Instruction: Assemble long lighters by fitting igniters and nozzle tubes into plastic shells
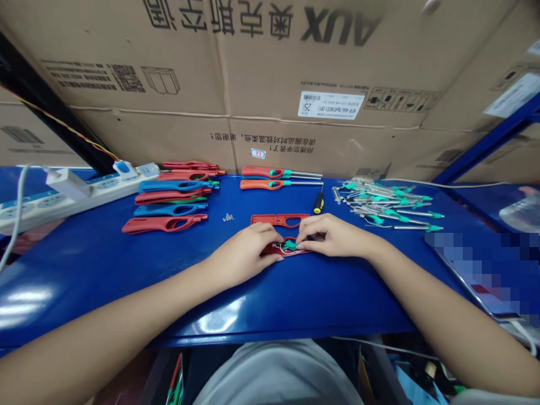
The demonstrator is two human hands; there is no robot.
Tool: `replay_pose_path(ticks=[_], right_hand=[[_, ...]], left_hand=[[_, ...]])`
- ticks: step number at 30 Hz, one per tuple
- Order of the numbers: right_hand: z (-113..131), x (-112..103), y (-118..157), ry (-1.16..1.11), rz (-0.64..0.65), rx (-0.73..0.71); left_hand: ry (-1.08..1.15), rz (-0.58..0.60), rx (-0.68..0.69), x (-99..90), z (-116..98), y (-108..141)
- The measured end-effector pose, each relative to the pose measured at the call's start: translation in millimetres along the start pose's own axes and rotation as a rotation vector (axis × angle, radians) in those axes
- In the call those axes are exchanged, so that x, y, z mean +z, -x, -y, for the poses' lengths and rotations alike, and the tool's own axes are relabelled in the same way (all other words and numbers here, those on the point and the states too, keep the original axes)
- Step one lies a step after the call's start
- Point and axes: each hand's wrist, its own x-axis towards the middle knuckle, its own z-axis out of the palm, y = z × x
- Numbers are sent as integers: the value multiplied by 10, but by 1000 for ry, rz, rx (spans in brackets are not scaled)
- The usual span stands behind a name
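In the middle of the table a red lighter shell half [269, 249] lies with its inside facing up. A green trigger piece [290, 245] with white wires sits in it. My left hand [242, 256] is closed on the shell's left end, its fingertips hiding part of the inside. My right hand [335, 235] pinches the right side of the green trigger piece and covers the shell's right end. Just beyond my fingers rests a second red shell half [274, 219], apart from the first.
Small screws [228, 217] and a yellow-black screwdriver [319, 203] lie beyond my hands. Stacked coloured shells [169, 223] are left, metal-tube lighter inserts [392, 205] right. Two lighters [270, 184] lie at the back before a cardboard box [189, 135]. A power strip [105, 188] stands far left.
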Motion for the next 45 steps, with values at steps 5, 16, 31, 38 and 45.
replay_pose_path(ticks=[5,16,31,38,45], right_hand=[[-2,71,-23,-12,-28,-7],[60,79,-5,157,-55,-97],[116,35,12,158,17,-62],[113,11,12,118,23,-22],[106,39,-11,77,4,-14]], left_hand=[[24,0,-16,1,11,-8],[48,13,-79,-15,26,-30],[104,-39,-70,39,28,-28],[161,-26,-120,60,50,-25],[142,22,-64,46,-27,-32]])
